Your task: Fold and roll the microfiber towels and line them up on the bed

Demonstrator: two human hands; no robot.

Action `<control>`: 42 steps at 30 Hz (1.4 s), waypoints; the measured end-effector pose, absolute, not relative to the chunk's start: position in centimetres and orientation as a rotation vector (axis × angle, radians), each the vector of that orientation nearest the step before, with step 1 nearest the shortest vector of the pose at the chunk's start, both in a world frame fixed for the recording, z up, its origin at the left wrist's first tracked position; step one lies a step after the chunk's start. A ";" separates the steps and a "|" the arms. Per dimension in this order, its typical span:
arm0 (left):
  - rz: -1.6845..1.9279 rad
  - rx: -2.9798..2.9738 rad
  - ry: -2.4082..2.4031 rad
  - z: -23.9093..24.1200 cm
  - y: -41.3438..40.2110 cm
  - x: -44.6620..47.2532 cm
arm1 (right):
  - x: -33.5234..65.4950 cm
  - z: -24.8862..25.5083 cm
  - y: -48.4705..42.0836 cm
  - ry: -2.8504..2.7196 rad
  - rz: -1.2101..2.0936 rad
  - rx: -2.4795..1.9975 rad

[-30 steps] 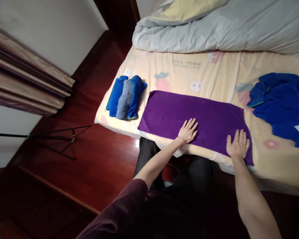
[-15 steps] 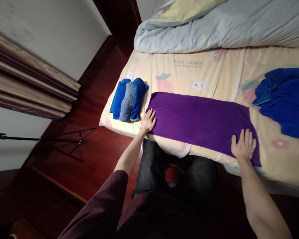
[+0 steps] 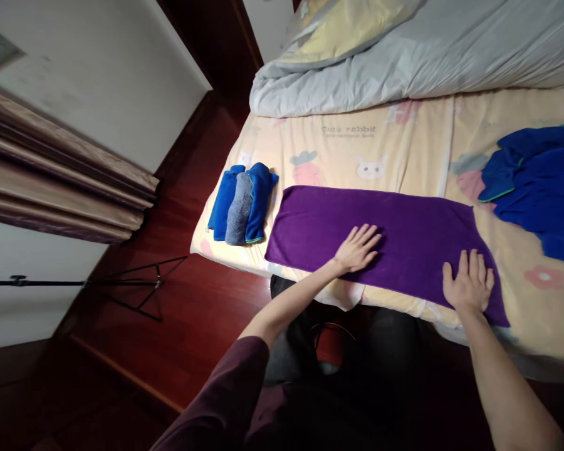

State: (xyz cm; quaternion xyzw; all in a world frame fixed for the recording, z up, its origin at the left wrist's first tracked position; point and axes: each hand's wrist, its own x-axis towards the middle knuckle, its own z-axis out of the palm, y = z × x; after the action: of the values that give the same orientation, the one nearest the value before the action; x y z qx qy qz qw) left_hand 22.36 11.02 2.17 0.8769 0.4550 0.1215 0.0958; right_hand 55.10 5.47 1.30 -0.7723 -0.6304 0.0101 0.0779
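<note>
Head view, right hand covering some purple towel, blue cloth cropped

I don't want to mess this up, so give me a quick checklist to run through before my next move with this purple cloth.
1. Purple cloth spread out on the bedsheet: ok.
2. Hands holding nothing: ok; the left hand and right hand are both open, palms down, fingers spread.
3. Left hand pressing on the cloth: cannot tell; it may be resting or just above.
4. Blue and gray bundle clear of the cloth: ok, a strip of sheet shows between.
5. Blue fabric on the right laid flat: not ok, it lies bunched up.
</note>
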 end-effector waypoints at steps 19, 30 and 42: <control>0.294 2.151 2.094 1.0 21.4 -0.1 | 54.8 1.3 5.7 -1.867 0.038 -2.349; 0.025 2.272 1.953 5.8 30.4 -5.3 | 55.6 -0.1 5.8 -1.868 -0.104 -2.231; -0.100 2.148 2.102 6.9 32.7 -5.1 | 56.0 -1.0 5.9 -1.846 -0.162 -2.184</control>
State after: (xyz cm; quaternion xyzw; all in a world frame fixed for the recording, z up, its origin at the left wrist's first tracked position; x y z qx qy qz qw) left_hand -5.14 32.75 6.86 0.7126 0.6976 -0.0333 0.0673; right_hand 55.95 5.93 -0.96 -0.7551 -0.6384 -0.0558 0.1381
